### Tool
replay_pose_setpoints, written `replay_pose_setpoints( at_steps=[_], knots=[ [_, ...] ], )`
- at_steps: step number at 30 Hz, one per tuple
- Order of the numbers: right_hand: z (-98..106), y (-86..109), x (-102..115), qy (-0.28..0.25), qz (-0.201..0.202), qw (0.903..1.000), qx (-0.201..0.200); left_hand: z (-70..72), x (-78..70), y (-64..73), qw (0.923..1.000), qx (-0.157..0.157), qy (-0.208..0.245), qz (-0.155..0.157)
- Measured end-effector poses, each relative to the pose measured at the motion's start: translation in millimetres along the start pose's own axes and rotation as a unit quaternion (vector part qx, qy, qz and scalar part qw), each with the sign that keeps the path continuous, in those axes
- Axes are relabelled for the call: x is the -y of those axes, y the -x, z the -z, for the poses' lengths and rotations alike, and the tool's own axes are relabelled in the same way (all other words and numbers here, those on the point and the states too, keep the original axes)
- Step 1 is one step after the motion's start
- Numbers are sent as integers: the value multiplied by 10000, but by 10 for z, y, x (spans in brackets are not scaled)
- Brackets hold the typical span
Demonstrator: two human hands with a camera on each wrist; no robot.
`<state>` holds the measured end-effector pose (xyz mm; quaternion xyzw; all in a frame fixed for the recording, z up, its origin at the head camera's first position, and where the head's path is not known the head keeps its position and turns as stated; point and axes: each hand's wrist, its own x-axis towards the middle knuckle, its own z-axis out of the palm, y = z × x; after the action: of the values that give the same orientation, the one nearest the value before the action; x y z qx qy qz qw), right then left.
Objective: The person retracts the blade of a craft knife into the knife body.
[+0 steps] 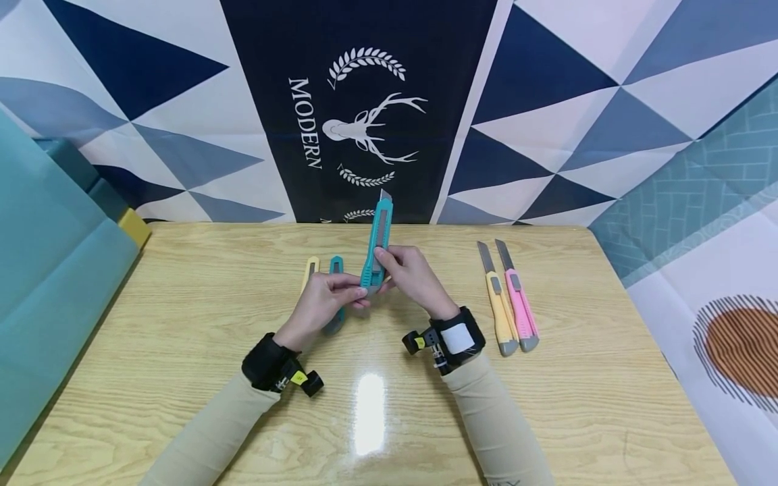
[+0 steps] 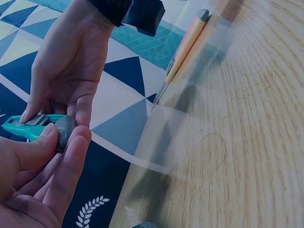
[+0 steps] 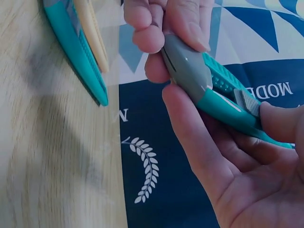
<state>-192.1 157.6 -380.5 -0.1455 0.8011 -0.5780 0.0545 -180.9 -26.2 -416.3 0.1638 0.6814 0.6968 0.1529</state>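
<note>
A teal utility knife [image 1: 379,226] is held upright above the table between both hands, a short tip of blade [image 1: 385,194] showing at its top. My left hand [image 1: 322,300] pinches the grey end cap [image 3: 187,66] between thumb and fingers. Higher on the body, my right hand [image 1: 416,277] grips the knife, its thumb at the grey slider [image 3: 247,102]. Below and behind the left hand lie a second teal utility knife [image 1: 336,265] and a yellow one [image 1: 312,267], both partly hidden by that hand.
On the table's right side, another yellow utility knife [image 1: 501,314] and a pink one [image 1: 519,307] lie side by side with long blades out. The wooden table [image 1: 213,337] meets a patterned backdrop [image 1: 516,135] at its far edge. A blue panel [image 1: 55,283] borders the left.
</note>
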Motion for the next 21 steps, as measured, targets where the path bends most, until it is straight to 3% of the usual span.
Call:
replay_pose_setpoints(
  at_steps=[4,21],
  knots=[
    [-19,-73,-205,25,111,9998,-160,5,-8,4,10000,-2,-17,-16],
    [-16,-68,-191,314,182,9993,-15,2,-55,10,9998,96,-192,46]
  ],
)
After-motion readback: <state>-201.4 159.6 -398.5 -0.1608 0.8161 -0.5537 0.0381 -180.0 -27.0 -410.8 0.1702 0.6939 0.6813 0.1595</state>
